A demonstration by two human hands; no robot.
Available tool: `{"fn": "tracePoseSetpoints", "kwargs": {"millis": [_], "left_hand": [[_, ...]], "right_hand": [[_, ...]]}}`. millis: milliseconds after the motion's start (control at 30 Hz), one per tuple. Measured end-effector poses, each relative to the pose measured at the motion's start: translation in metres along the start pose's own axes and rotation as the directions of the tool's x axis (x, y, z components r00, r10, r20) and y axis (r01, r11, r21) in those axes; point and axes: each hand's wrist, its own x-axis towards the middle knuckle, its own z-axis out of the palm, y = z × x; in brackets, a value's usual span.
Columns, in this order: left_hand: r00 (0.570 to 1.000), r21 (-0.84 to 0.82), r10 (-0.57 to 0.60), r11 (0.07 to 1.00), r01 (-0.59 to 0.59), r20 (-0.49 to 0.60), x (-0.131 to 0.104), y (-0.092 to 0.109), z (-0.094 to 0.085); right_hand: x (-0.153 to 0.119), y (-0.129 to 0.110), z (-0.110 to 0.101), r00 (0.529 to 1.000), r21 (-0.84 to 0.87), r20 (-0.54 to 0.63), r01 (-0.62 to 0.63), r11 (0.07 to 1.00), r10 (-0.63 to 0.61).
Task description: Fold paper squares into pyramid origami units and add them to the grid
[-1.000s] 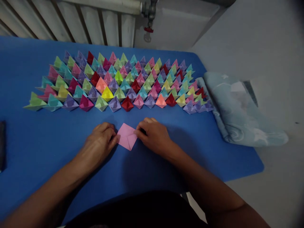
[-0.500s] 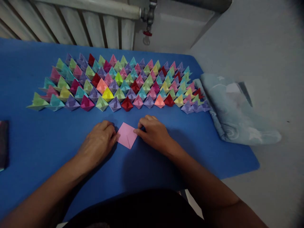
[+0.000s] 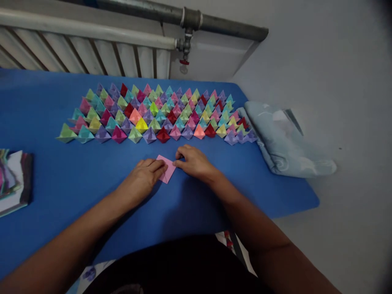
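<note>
A small square of folded pink paper lies on the blue table with one corner toward me and a crease near that corner. My left hand reaches over its left part, the fingers close together and pressed on the paper; the thumb is hidden. At the right corner, my right hand has its thumb and curled fingers closed on the paper edge. Behind both hands stand rows of small folded paper boats in many colours, among them a red boat and a yellow boat.
To the left, a stack of coloured paper rests at the edge of view. A folded light-blue cloth hangs partly over the right edge of the blue table. A radiator and a pipe with a valve run behind it.
My left hand has moved from the paper's left corner onto its face. My right hand stays at the right corner. The view has shifted, showing more pipe and the paper stack.
</note>
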Motion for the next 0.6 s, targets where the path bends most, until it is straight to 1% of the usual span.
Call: {"fn": "tracePoseSetpoints", "kwargs": {"millis": [100, 200, 300, 367, 433, 500, 533, 600], "left_hand": [[1.000, 0.019, -0.002, 1.000, 0.002, -0.003, -0.007, 0.001, -0.004], [0.999, 0.014, 0.007, 1.000, -0.007, -0.044, -0.013, 0.000, -0.008], [0.996, 0.009, 0.017, 1.000, -0.016, -0.090, -0.012, -0.002, -0.012], [0.996, -0.011, 0.030, 0.999, -0.031, -0.080, -0.009, -0.005, -0.016], [0.997, -0.039, 0.053, 0.998, -0.054, -0.049, -0.006, -0.009, -0.020], [0.998, -0.056, 0.062, 0.996, -0.063, -0.034, -0.004, -0.013, -0.022], [0.998, -0.061, 0.058, 0.996, -0.060, -0.036, -0.003, -0.014, -0.023], [0.997, -0.073, 0.054, 0.996, -0.059, -0.058, -0.004, -0.016, -0.023]], "right_hand": [[0.000, 0.003, 0.000, 0.999, 0.027, -0.013, 0.038, 0.999, -0.037], [0.000, 0.006, 0.000, 0.997, 0.047, -0.023, 0.075, 0.996, -0.074], [-0.001, 0.006, 0.002, 0.997, 0.023, -0.023, 0.080, 0.997, -0.079], [-0.003, 0.005, 0.005, 0.991, -0.012, -0.039, 0.127, 0.992, -0.128], [-0.004, 0.002, 0.009, 0.966, -0.073, -0.050, 0.249, 0.966, -0.253], [-0.004, -0.001, 0.013, 0.920, -0.139, -0.017, 0.385, 0.913, -0.390], [-0.004, -0.002, 0.015, 0.900, -0.164, 0.016, 0.432, 0.887, -0.435], [-0.003, -0.002, 0.016, 0.879, -0.187, 0.075, 0.476, 0.859, -0.471]]}}
